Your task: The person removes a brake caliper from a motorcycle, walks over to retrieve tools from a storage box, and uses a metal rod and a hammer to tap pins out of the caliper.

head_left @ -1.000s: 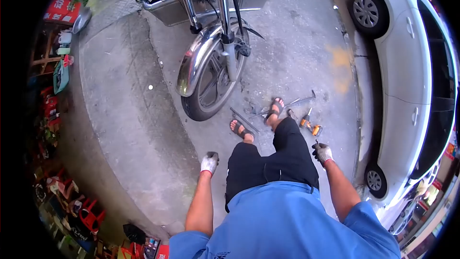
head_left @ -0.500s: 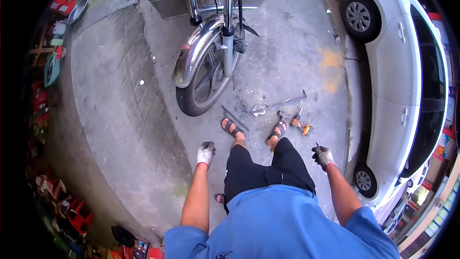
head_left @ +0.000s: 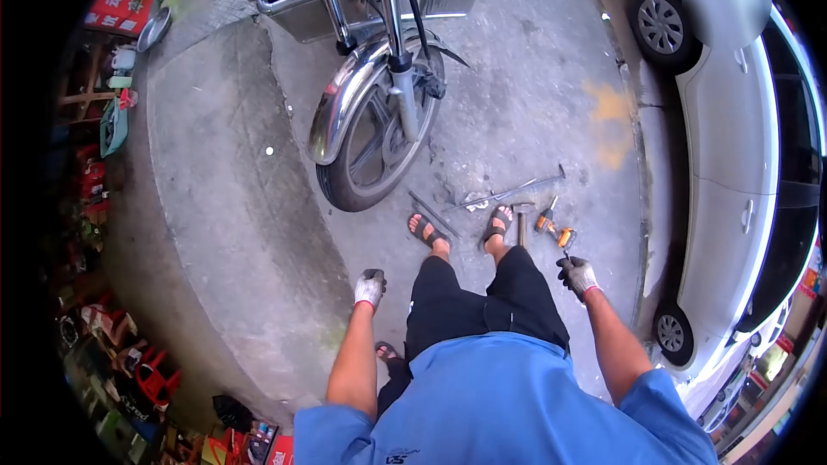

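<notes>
Standing near drill (head_left: 545,222), between steps, I judge; lifting it would call for bending. My right grip (head_left: 575,274), nearest drill, pinches thin piece (head_left: 567,253). Left grip (head_left: 370,286) loosely curled, can't tell if holding anything. Hammer (head_left: 522,228) just left of drill.

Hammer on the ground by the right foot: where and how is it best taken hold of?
Probably by the handle, from above on the person's side: the hammer lies with its head away from the person, handle running back beside the right foot. The right hand is nearer but seems to hold a thin thing.
</notes>
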A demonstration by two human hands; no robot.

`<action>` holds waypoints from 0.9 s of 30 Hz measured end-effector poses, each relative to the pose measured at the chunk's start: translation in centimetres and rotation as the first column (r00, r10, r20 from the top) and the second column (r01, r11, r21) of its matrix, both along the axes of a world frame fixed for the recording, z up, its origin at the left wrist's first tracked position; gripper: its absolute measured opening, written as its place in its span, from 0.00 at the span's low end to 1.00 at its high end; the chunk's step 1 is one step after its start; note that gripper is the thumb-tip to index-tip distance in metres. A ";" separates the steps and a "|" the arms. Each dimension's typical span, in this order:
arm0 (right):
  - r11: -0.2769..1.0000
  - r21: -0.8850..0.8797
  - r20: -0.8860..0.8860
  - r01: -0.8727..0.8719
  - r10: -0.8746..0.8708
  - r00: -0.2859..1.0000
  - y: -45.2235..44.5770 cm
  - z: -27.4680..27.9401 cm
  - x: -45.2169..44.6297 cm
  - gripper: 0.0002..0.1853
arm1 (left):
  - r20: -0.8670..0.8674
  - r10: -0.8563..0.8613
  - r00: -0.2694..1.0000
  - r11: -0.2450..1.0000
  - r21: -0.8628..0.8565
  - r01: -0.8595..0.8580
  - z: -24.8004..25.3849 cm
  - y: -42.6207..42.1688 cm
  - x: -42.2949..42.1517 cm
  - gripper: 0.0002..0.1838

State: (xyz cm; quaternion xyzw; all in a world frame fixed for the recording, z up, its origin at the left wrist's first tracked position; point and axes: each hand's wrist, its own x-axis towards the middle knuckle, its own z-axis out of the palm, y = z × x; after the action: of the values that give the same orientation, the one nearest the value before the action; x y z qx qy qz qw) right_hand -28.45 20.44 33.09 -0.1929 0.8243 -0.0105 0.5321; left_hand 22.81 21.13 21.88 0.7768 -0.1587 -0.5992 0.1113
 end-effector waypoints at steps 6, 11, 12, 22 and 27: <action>0.993 -0.015 0.073 -0.113 0.114 0.991 -5.2 -5.0 -3.8 0.15 | 0.074 0.052 0.996 0.998 -0.025 -0.050 2.8 -1.6 -4.1 0.15; 0.958 -0.036 0.032 -0.283 0.285 0.958 -9.9 -10.2 -5.8 0.17 | 0.085 0.099 0.991 0.994 -0.063 -0.094 3.0 -0.1 -10.1 0.13; 0.937 -0.045 0.012 -0.347 0.348 0.937 -9.9 -12.6 -6.6 0.18 | 0.099 0.080 0.992 0.996 -0.043 -0.076 3.2 0.2 -11.3 0.13; 0.819 -0.005 -0.039 -0.574 0.573 0.819 -9.4 -34.2 -4.5 0.25 | 0.035 0.034 0.999 0.999 -0.021 -0.033 -9.9 -2.7 -20.2 0.14; 0.760 0.119 -0.018 -0.639 0.645 0.764 -12.4 -44.5 -1.1 0.25 | -0.175 0.089 0.981 0.995 0.060 -0.080 -19.2 -1.2 -24.2 0.12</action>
State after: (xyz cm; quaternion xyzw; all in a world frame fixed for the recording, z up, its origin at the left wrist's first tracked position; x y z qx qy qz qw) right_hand -29.55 8.04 -11.42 -0.4353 0.7228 0.2217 0.4888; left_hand -1.43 19.92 2.71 0.7290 -0.0992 -0.6647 0.1298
